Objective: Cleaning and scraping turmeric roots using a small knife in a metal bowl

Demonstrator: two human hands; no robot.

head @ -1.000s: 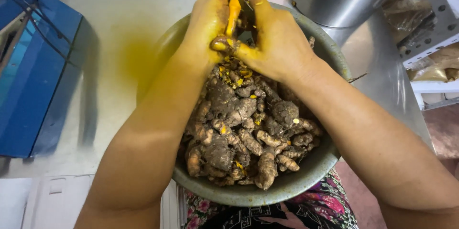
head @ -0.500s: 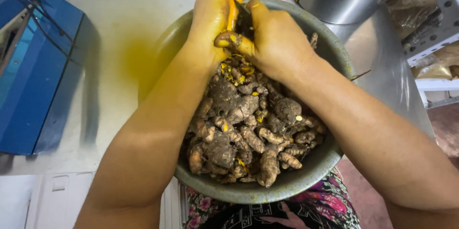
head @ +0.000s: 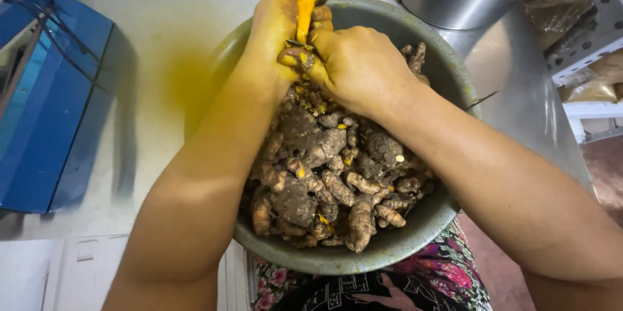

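Both my hands meet at the far rim of the metal bowl. My left hand is curled shut around a peeled, bright orange turmeric root, holding it upright with its tip poking out above my fingers. My right hand is closed in a fist just beside it, touching the left; the thumb presses on a small orange-and-brown piece at the root's base. Whether a blade sits inside that fist, cannot tell, it is hidden.

Below my wrists lies the heap of unpeeled, muddy turmeric rhizomes, filling the bowl toward my body. Bowl seems to rest on my lap over the floral cloth, near edge overhanging.

Risks as I judge them:
- Peeled root looks wet and slick; a squeeze from the left hand could shoot it out past the far rim.
- Both hands press close together; a slip of the right thumb could drive it into my left fingers.
- Weight of both forearms leans into the bowl; if the lap support shifts, it could tip and spill the heap.
- Yellow stain already marks the surface left of my left hand; more juice would spread toward the blue case farther left.
- Dirt from the heap could smear the cleaned root if it drops back in.
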